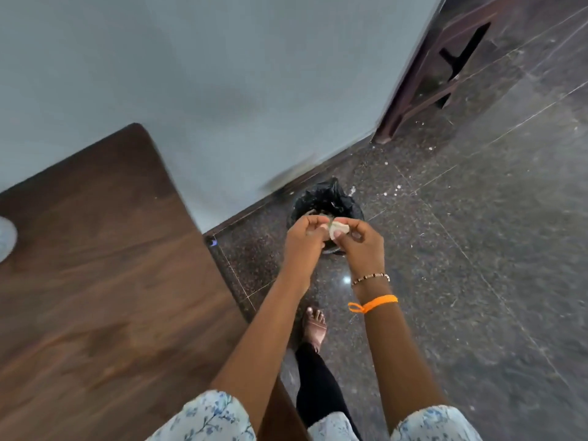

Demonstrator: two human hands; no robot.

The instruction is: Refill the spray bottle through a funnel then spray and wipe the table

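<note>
Your left hand [304, 238] and right hand [359, 241] met over the black-lined bin [324, 205], both pinched onto a small pale scrap [339, 230], probably the used wipe, though blur kept its make unclear. Your fingers were closed narrow around it, not spread. The bin stood on the stone floor [477, 249] against the grey wall [222, 74], just off the tabletop's right edge.

Judging from that, you were at the tail end: discarding the wipe suggested spraying and wiping were behind you. The wooden tabletop [95, 281] showed bare and dry as far as the blur allowed. Neither spray bottle nor funnel was in view; only a pale round object [6, 237] sat cut off at the tabletop's left edge, unidentifiable.

You had open floor to your right, your bare foot [315, 326] near the bin, and a dark wooden frame [429, 74] well apart.
</note>
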